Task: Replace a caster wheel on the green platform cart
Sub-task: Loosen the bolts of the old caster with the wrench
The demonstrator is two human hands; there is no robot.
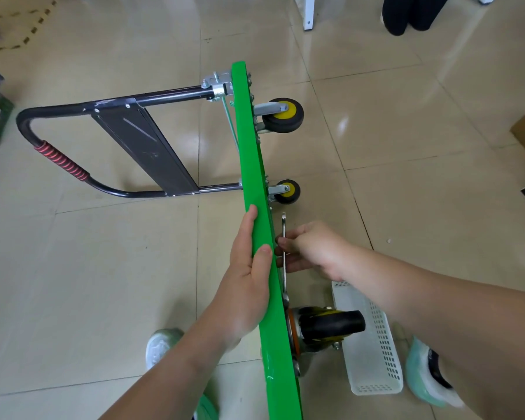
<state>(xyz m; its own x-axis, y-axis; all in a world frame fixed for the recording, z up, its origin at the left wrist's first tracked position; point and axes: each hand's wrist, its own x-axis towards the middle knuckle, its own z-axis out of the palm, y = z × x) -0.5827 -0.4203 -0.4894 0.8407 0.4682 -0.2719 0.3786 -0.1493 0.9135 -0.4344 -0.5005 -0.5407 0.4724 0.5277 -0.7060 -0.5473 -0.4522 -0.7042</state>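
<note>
Beside the cart (255, 177), white basket (373, 359)

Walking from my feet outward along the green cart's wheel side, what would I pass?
Black rubber caster wheel → slim silver metal wrench → nearer yellow-hubbed black wheel → farther yellow-hubbed black wheel.

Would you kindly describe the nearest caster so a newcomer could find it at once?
The green platform cart stands on edge. On its underside, nearest the camera, the caster sits beside the white basket. Only it has an orange ring at its base.
</note>
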